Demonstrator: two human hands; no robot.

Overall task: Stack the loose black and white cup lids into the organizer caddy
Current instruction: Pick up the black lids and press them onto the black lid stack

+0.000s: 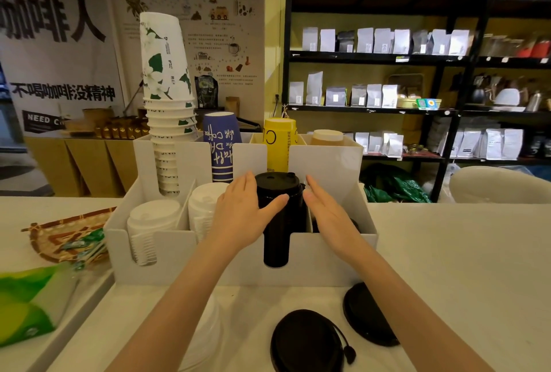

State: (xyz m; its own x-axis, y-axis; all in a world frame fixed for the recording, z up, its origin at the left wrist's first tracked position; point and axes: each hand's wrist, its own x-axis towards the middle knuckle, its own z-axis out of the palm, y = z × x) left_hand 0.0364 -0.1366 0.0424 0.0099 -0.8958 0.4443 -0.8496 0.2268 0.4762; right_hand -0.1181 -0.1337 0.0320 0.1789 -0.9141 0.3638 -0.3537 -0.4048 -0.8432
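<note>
A white organizer caddy [167, 255] stands on the counter in front of me. A tall stack of black lids [277, 222] fills its third front slot. My left hand [241, 213] rests flat against the stack's left side, thumb across its front. On the right side, my right hand [331, 216] is flat with fingers straight, touching or just off the stack. Two stacks of white lids [150, 222] [205, 204] fill the left slots. Two loose black lids [307, 342] [368, 315] lie on the counter near me. Loose white lids [205, 333] lie under my left forearm.
Paper cup stacks stand in the caddy's back slots: white-green [165, 97], blue [222, 145], yellow [278, 142]. A woven tray [53, 237] with packets and a green tissue pack [26, 303] lie to the left. Dark shelves [417, 58] with bags stand behind.
</note>
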